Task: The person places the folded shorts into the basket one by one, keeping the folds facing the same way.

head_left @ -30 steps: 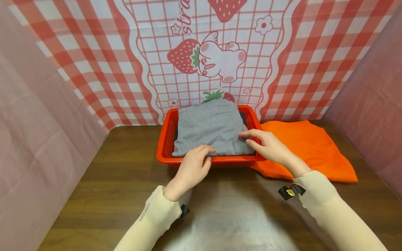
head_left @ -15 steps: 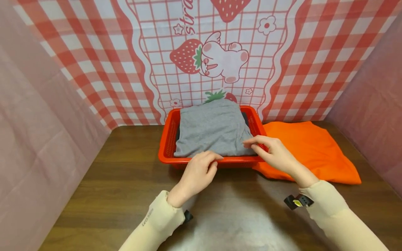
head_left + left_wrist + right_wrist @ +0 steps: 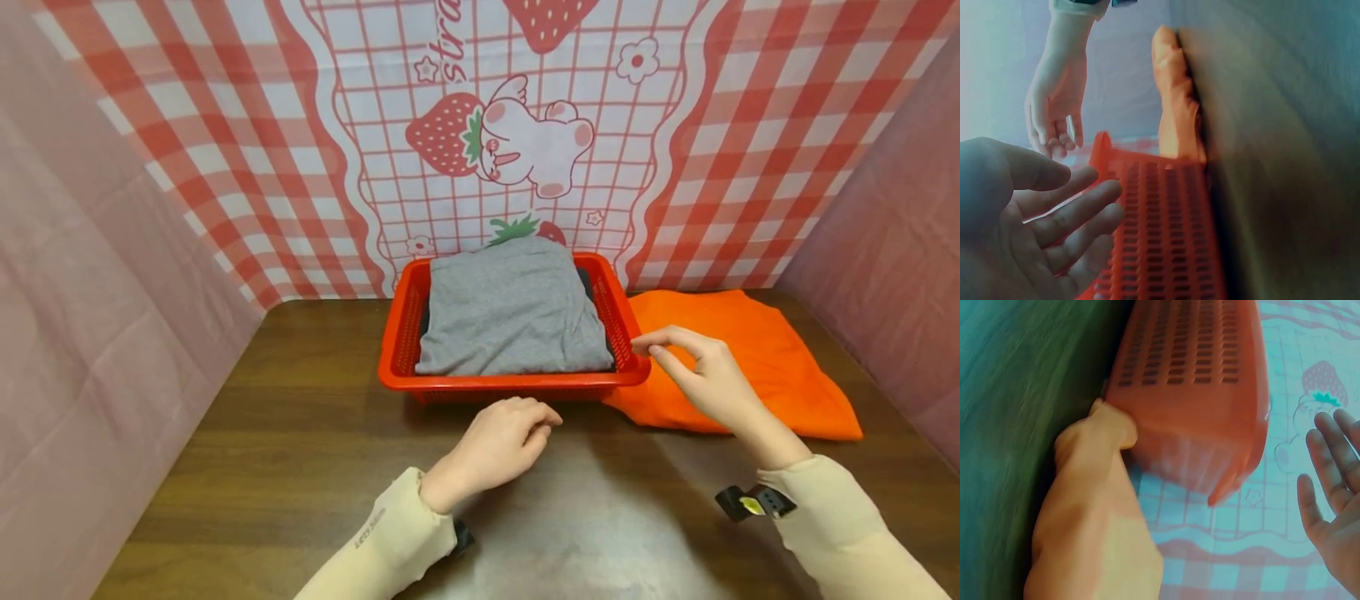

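A folded grey cloth garment (image 3: 513, 312) lies in a red perforated plastic basket (image 3: 517, 382), with dark fabric showing at its sides. My left hand (image 3: 498, 446) hovers in front of the basket's near wall, fingers loosely bent and holding nothing; the left wrist view shows its palm side (image 3: 1041, 231) beside the slotted wall. Off the basket's near right corner is my right hand (image 3: 708, 375), relaxed over the edge of a flat orange cloth (image 3: 757, 358). In the right wrist view its fingers (image 3: 1329, 469) are spread with nothing between them.
The basket and orange cloth rest on a brown wooden table (image 3: 300, 467). A red-checked strawberry-print curtain (image 3: 525, 150) hangs directly behind the basket. Pink fabric walls (image 3: 97, 317) stand on the left and right sides.
Both hands have drawn back from the grey garment: the left toward the near side, past the basket's front rim, the right outward to the right. The garment stays in the basket.
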`<action>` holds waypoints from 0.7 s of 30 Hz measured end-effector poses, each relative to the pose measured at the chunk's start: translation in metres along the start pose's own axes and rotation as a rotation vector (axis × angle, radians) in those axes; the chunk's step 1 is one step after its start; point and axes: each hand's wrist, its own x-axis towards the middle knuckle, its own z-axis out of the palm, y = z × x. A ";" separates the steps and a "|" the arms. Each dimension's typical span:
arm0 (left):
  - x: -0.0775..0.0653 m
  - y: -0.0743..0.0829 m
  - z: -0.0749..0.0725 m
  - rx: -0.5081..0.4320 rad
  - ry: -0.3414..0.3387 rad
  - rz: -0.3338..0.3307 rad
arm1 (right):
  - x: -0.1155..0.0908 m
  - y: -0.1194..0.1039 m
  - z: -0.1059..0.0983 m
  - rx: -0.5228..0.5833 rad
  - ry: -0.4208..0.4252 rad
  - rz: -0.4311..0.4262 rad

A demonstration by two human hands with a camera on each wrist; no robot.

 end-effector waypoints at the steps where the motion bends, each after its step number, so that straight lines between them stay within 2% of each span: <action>1: 0.001 0.002 0.002 -0.005 -0.023 -0.003 | 0.000 0.002 -0.002 -0.008 0.008 0.009; 5: 0.004 0.007 0.009 -0.017 -0.128 -0.040 | -0.001 0.010 -0.009 -0.030 0.045 0.065; 10: 0.010 0.013 0.020 0.020 -0.252 -0.036 | -0.007 0.025 -0.020 -0.042 0.112 0.169; 16: 0.020 0.021 0.034 -0.027 -0.320 -0.031 | -0.011 0.052 -0.030 -0.136 0.108 0.271; 21: 0.029 0.025 0.045 -0.089 -0.370 -0.105 | -0.015 0.066 -0.042 -0.207 0.055 0.343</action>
